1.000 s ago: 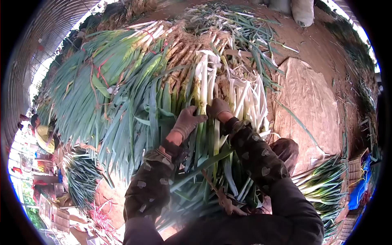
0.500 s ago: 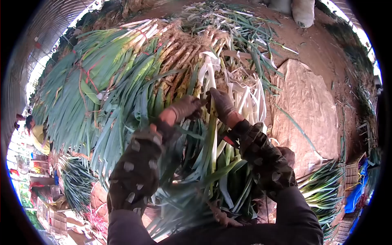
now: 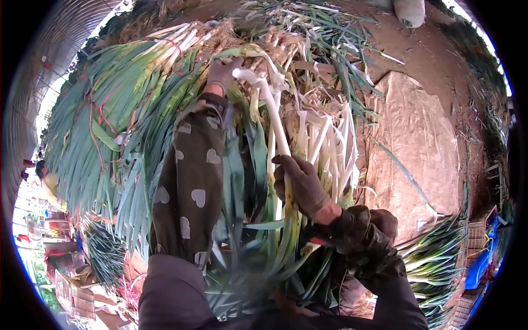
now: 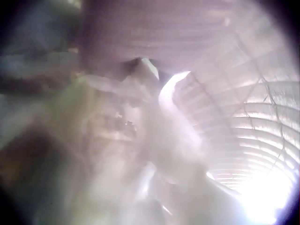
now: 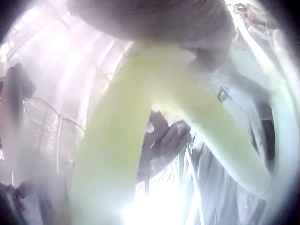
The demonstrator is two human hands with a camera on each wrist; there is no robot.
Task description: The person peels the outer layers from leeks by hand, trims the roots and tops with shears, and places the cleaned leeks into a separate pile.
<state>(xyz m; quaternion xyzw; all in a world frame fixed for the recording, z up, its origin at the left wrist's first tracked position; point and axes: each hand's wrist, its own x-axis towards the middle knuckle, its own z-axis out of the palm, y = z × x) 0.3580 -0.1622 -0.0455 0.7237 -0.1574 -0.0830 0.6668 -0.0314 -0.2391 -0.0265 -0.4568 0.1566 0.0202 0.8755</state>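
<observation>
In the head view, the gloved left hand [image 3: 221, 75] is raised at upper centre, gripping a peeled-back strip of leek skin [image 3: 254, 50]. Lower and to the right, the gloved right hand [image 3: 301, 184] curls round a leek [image 3: 273, 113], whose white shank slants up toward the left hand. The left wrist view is blurred: the left glove [image 4: 150, 33] spans the top, with pale leek layers [image 4: 173, 136] below it. Under the right glove [image 5: 159, 18] in the right wrist view, green leek leaves [image 5: 112, 136] fork downward; its fingertips are hidden there.
Bundled leeks [image 3: 110, 115] tied with red string spread at left. White stripped leeks [image 3: 344, 143] lie right of the hands. A brown sheet [image 3: 412, 154] covers ground at right, above more leeks [image 3: 434, 256]. Another person [image 3: 48, 184] is at the far left edge.
The left hand has moved up and left, away from the right hand, drawing a strip of skin with it. The right hand has moved down slightly, and more white shank shows between them.
</observation>
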